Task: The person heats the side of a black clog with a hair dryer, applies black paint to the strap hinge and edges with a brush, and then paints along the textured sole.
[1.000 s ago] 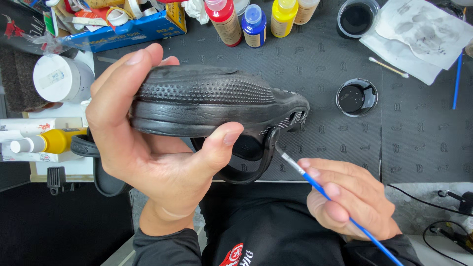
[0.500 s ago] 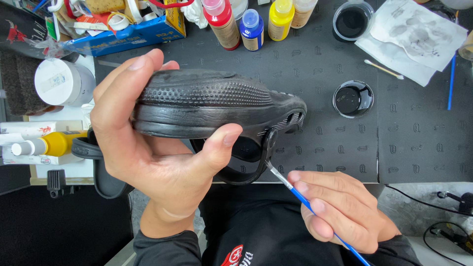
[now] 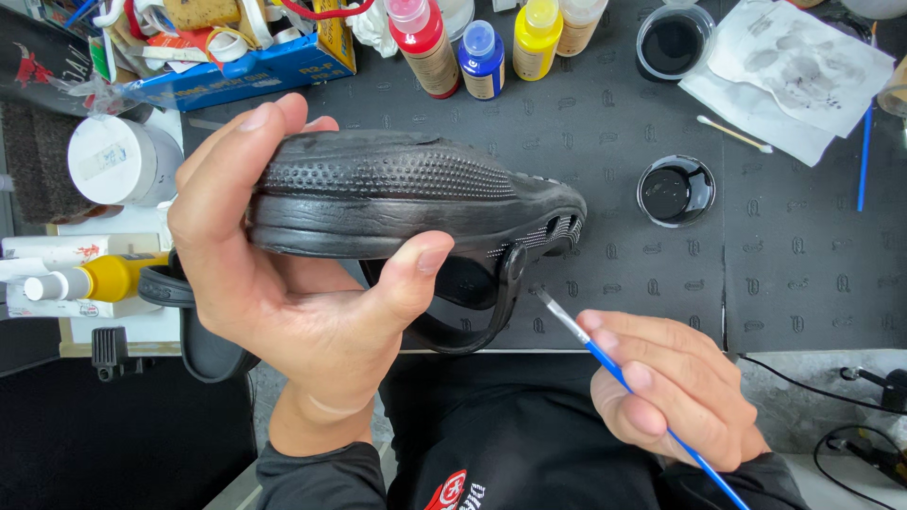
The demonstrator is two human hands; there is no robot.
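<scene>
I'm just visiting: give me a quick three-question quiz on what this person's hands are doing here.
1. True or false: the left hand holds the black clog.
2. What does the right hand hold?
A. cotton swab
B. blue-handled paintbrush
C. red-capped bottle
3. Is the brush tip touching the clog's heel strap?

Key: 1 true. 2 B, the paintbrush. 3 No; it sits just beside it.
</scene>
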